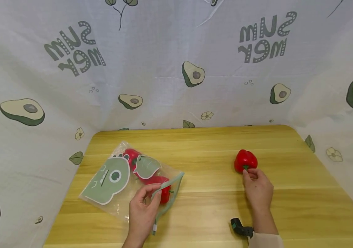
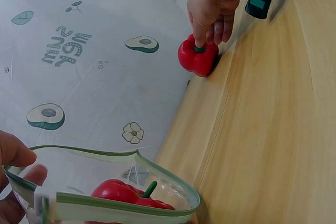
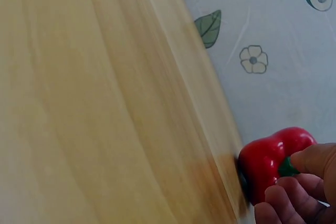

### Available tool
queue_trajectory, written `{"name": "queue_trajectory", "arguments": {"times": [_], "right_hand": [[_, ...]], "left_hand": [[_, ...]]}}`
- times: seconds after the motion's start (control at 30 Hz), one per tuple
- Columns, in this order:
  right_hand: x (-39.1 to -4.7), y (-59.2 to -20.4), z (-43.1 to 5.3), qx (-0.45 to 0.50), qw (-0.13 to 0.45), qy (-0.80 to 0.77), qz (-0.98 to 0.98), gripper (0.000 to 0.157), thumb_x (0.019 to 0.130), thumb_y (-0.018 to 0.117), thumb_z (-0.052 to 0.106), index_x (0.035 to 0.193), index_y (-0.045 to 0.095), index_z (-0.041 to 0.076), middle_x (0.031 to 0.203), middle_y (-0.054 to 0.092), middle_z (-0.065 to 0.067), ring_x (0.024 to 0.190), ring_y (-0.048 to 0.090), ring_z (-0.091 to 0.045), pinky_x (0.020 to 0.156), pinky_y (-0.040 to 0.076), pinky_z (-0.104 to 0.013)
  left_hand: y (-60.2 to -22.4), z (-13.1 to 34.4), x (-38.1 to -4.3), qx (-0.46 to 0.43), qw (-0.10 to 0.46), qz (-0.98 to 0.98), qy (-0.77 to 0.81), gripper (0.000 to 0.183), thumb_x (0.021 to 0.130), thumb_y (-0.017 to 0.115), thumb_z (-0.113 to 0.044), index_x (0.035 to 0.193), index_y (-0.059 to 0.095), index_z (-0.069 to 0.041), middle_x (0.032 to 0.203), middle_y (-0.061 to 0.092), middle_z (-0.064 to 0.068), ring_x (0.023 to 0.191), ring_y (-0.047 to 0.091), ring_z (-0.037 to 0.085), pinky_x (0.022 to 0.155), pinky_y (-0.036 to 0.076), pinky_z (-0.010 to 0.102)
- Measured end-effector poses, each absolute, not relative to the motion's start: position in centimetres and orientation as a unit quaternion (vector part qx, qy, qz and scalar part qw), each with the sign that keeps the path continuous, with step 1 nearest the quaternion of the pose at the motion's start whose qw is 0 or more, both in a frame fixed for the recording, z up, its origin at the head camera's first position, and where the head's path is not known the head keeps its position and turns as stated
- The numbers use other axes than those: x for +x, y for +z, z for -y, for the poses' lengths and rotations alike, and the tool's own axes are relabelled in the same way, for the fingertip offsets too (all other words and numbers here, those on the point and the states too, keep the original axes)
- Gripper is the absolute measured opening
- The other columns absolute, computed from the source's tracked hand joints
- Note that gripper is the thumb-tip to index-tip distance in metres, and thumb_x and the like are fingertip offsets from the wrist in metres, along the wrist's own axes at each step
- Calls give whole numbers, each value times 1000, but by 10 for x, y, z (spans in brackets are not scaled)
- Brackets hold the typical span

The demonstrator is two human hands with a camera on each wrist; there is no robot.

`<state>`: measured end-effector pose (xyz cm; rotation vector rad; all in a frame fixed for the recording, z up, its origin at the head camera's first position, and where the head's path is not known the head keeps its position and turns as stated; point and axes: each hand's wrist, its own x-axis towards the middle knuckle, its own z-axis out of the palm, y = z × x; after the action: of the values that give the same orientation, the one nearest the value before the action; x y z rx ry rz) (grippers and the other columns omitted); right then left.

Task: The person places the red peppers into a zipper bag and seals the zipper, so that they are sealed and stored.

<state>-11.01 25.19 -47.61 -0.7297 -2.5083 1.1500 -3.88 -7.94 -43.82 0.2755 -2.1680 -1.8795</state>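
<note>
My left hand (image 1: 143,210) pinches the green-edged rim of a clear zip bag (image 1: 117,206) printed with green cartoon faces. The bag lies on the left part of the table, its mouth held apart and facing right. Inside it are red bell peppers, one near the mouth (image 2: 123,190) with its green stem showing, others partly hidden behind the print. Over on the right, another red bell pepper (image 1: 245,160) has its green stem pinched between thumb and fingers of my right hand (image 1: 258,189). That pepper is right at the tabletop.
The wooden table (image 1: 207,206) has a white curtain (image 1: 164,41) with avocado prints behind it and at its sides. A black wrist camera (image 1: 241,228) is strapped at the right wrist. A white slider (image 1: 154,228) sits at the near end of the bag's zip.
</note>
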Motion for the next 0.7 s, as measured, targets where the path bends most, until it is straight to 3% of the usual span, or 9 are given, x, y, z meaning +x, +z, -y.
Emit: {"name": "queue_trajectory", "arguments": {"times": [0.27,0.5,0.7], "right_hand": [[-116,-478,-254,-260,147,379,876,37,103,58,33,111,70,-1,93,69,-20,74,56,-26,55,41,-26],[-116,-478,-257,-256,135,382,878,37,104,56,29,112,70,-4,92,70,-21,72,57,-25,54,42,-25],[-108,-475,-252,-261,99,412,868,37,106,51,29,116,67,-3,100,75,-21,70,65,-14,55,47,-23]], "left_hand": [[-439,79,-39,95,134,748,-643,21,88,74,0,99,77,-18,103,74,0,98,66,12,94,49,19],[-438,80,-39,97,130,748,-643,21,89,74,0,100,77,-18,103,74,0,99,66,14,94,50,19],[-438,80,-40,98,126,751,-640,19,89,74,-2,100,77,-17,104,74,0,101,67,16,96,49,18]]}}
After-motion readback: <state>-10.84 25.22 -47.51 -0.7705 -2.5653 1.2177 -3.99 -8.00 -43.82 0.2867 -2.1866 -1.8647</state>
